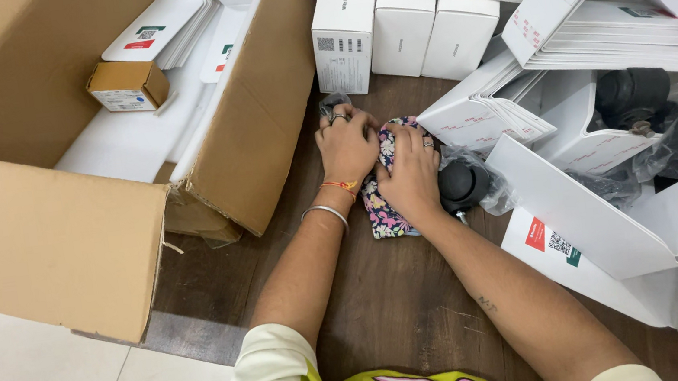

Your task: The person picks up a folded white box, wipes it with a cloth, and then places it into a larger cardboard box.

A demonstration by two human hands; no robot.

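We are pressing the fingers of our left hand [346, 147] and right hand [411, 174] down together, clenched on a small floral cloth [384, 211] that is lying on the dark wooden surface [388, 297], seemingly bunching it to keep it folded around something we cannot make out. Just beside the right hand a black wheel-like part [462, 185] is sitting in clear plastic wrap, while small white boxes [401, 29] are standing along the far edge, flat white cartons [624, 35] are piling up toward the right edge, and an open cardboard box [73, 156] is lying at the left edge.
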